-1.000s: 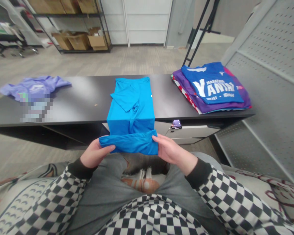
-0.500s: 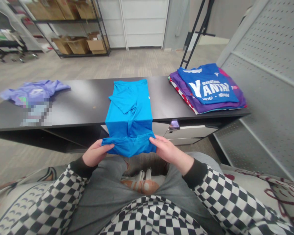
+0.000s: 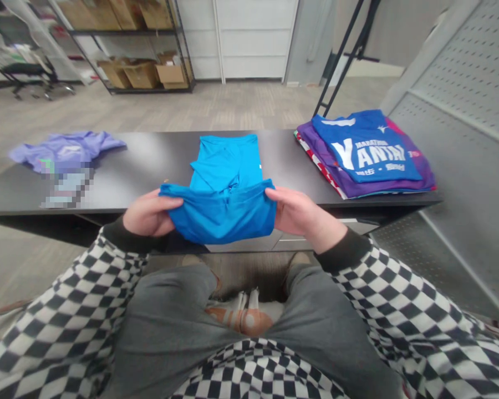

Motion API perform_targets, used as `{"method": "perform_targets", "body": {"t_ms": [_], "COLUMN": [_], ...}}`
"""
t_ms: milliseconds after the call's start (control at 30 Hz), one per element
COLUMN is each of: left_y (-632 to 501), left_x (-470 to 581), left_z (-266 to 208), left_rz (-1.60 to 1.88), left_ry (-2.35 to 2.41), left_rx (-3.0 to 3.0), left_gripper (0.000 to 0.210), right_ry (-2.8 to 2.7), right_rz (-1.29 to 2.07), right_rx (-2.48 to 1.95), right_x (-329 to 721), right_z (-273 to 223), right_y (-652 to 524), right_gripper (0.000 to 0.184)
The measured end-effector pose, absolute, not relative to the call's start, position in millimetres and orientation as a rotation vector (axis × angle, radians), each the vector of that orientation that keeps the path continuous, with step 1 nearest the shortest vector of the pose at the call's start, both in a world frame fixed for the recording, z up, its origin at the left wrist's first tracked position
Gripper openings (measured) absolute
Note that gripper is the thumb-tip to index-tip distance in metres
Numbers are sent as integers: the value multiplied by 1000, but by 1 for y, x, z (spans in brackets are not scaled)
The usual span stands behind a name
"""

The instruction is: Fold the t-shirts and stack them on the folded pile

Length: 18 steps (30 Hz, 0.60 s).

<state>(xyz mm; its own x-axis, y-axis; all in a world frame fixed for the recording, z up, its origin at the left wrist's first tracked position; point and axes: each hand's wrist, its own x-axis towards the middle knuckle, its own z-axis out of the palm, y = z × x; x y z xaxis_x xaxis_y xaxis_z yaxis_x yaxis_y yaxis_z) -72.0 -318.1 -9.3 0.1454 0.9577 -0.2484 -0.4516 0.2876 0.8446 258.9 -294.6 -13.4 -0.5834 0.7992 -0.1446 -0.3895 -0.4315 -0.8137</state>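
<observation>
A bright blue T-shirt (image 3: 228,213) lies partly on the dark table, its far half flat with one sleeve folded inward. The near end is lifted off the front edge and sags between my hands. My left hand (image 3: 152,213) pinches its left corner, thumb on top. On the other side, my right hand (image 3: 295,210) grips the right corner the same way. The fingers under the cloth are partly hidden.
To the right is a stack of folded shirts (image 3: 370,147), a blue printed one on top. A crumpled lavender shirt (image 3: 66,149) lies at the left of the table (image 3: 158,160), a blurred-out item in front of it. A perforated grey panel (image 3: 461,111) stands at the right.
Both hands have raised the near end of the blue T-shirt and moved it forward, towards the table. It now covers part of the flat section. The view has shifted slightly.
</observation>
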Motion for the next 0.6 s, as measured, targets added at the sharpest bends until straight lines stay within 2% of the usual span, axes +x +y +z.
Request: {"method": "perform_targets", "body": {"t_ms": [167, 400, 600], "left_y": [-247, -195, -101], "left_x": [-45, -41, -54], "left_z": [20, 3, 2], "left_rz": [1294, 1162, 1145], "left_ry": [808, 753, 773], "left_rx": [730, 641, 710], "left_gripper": [51, 53, 44], "right_ry": [-1001, -1037, -1009], "right_rz": [1951, 2034, 1899], "right_rx": [-726, -731, -818], "right_x": [253, 258, 246], "right_z": [11, -10, 11], "right_y": [-220, -173, -89], "right_gripper": [28, 34, 23]}}
